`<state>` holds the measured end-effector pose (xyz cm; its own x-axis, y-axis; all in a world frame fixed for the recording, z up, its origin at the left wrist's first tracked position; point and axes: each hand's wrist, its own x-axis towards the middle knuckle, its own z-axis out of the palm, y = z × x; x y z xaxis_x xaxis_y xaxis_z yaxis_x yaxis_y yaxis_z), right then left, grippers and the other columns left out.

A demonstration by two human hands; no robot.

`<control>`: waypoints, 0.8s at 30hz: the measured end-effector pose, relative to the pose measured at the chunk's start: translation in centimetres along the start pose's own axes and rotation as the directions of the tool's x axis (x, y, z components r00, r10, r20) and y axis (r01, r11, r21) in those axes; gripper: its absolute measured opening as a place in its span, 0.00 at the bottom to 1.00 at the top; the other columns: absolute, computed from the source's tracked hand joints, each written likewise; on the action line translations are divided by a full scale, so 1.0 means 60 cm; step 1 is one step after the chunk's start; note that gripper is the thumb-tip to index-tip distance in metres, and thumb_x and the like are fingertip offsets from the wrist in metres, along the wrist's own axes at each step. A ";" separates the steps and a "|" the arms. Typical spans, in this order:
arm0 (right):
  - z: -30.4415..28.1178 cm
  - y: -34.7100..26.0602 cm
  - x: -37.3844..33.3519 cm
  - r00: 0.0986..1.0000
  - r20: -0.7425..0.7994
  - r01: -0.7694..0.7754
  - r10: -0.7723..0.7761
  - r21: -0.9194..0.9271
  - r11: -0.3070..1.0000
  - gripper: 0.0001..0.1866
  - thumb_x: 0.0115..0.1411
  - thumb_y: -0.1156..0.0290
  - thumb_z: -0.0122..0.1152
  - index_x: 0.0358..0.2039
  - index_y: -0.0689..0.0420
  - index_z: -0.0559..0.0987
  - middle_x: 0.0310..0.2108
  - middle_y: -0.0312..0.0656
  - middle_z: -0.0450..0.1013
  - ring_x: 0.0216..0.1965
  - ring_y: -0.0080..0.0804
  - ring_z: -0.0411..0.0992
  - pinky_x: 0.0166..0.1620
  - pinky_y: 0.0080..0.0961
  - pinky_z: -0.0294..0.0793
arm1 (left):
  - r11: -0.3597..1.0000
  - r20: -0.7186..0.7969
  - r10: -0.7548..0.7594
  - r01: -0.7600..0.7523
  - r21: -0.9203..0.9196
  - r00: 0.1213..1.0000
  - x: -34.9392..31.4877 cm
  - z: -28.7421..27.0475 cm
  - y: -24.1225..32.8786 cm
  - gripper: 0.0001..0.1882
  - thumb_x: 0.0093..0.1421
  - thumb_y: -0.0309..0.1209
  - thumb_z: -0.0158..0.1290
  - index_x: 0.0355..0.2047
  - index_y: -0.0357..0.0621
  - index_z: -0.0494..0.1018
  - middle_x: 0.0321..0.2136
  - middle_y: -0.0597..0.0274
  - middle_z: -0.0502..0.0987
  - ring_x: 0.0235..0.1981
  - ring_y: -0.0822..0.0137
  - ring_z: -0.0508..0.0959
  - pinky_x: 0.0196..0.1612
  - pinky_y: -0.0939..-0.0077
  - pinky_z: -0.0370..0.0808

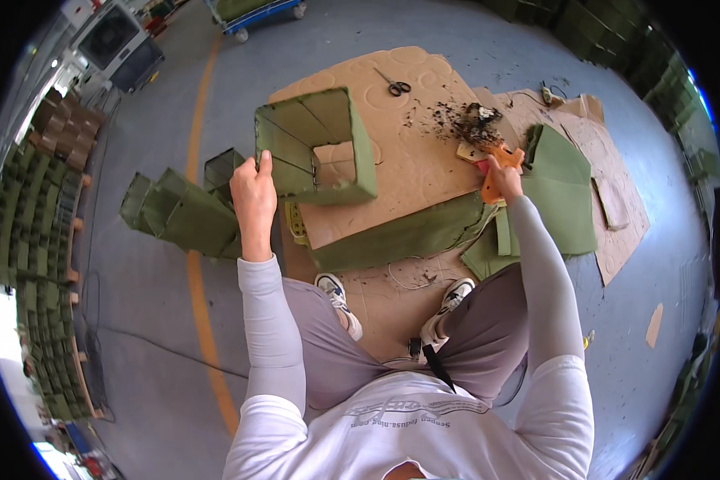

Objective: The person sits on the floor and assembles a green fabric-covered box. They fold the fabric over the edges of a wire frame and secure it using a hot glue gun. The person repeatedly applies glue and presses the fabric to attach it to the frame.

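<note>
With your left hand (254,190) gripping one edge, the green box (363,152) could tip while your right hand (504,176) clasps the orange tool (507,155)

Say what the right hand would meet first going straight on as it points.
Beyond the orange tool it holds, the right hand would probably meet the dark scraps first; depth is unclear.

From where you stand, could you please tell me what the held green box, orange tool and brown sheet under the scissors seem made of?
Green box: perhaps coated fabric or board, matt, judging by its dull faces. Orange tool: probably plastic, smooth, given its bright, uniform colour. Brown sheet: likely cardboard, matt, tan with round impressions.
</note>
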<state>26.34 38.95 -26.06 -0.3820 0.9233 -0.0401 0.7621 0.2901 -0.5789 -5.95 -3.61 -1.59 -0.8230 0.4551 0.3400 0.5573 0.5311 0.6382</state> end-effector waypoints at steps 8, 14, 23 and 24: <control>-0.040 -0.113 -0.041 0.989 -0.147 -0.019 -0.005 -0.160 0.987 0.43 0.61 0.31 0.45 0.40 0.65 0.83 0.37 0.64 0.78 0.43 0.57 0.78 0.50 0.48 0.73 | 0.994 -0.098 0.100 -0.097 0.042 0.990 0.039 0.031 0.018 0.23 0.66 0.41 0.50 0.47 0.29 0.76 0.35 0.33 0.79 0.41 0.36 0.77 0.45 0.52 0.73; -0.040 -0.134 -0.048 0.988 -0.076 -0.151 0.138 -0.212 0.966 0.44 0.60 0.29 0.45 0.46 0.61 0.83 0.46 0.59 0.78 0.51 0.53 0.75 0.55 0.43 0.72 | 0.928 -0.117 -0.021 -0.024 -0.372 0.993 0.068 0.064 0.002 0.22 0.65 0.37 0.55 0.53 0.31 0.74 0.42 0.46 0.82 0.43 0.61 0.82 0.47 0.70 0.75; -0.073 -0.154 -0.068 0.996 0.027 -0.077 0.089 -0.298 0.951 0.47 0.51 0.27 0.58 0.48 0.64 0.81 0.46 0.56 0.78 0.51 0.48 0.76 0.53 0.39 0.74 | 0.775 -0.100 -0.088 0.006 -0.632 0.991 0.063 0.068 -0.011 0.30 0.71 0.44 0.47 0.61 0.28 0.64 0.59 0.41 0.71 0.62 0.59 0.71 0.63 0.71 0.64; -0.073 -0.155 -0.068 0.996 0.029 -0.074 0.086 -0.285 0.956 0.47 0.50 0.27 0.59 0.48 0.64 0.81 0.46 0.56 0.78 0.51 0.48 0.76 0.53 0.39 0.74 | 0.774 -0.122 -0.095 -0.004 -0.633 0.988 0.061 0.061 -0.006 0.30 0.71 0.44 0.47 0.61 0.28 0.64 0.59 0.41 0.71 0.62 0.59 0.71 0.63 0.71 0.64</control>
<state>23.11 33.58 -16.94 -0.3300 0.9371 -0.1136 0.9057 0.2804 -0.3179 -8.78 0.49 -3.10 -0.8793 0.3121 0.3598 0.3653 -0.0429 0.9299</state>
